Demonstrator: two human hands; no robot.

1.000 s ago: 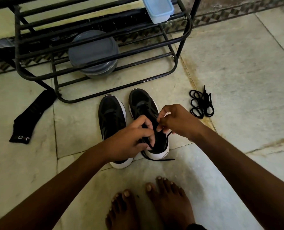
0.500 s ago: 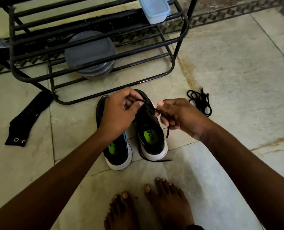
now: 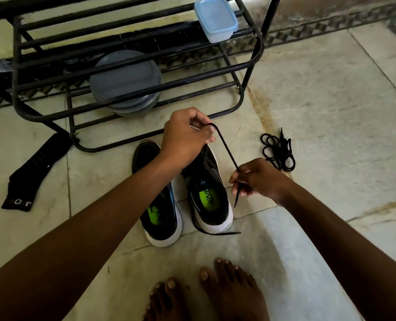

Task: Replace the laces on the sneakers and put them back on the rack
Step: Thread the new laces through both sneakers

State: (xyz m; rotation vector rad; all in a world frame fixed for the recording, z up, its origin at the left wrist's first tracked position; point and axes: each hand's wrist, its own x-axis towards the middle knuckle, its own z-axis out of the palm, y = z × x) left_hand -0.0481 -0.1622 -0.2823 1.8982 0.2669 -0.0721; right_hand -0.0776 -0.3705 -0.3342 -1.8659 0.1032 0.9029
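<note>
as your left hand (image 3: 185, 137) pinches a thin black shoelace (image 3: 226, 148) above the black white-soled sneakers (image 3: 207, 181), your right hand (image 3: 257, 179) grips it near its tip. it stretches straight between them.

My one view comes from the wide-angle camera on the person's head, facing forward and steeply down onto the floor (image 3: 331, 100). It sits close above the work: both forearms (image 3: 88, 228) run in from the bottom corners, the bare feet (image 3: 234, 295) touch the lower edge, the sneakers (image 3: 212, 205) sit mid-frame, and the rack (image 3: 70, 112) bends across the top.
</note>
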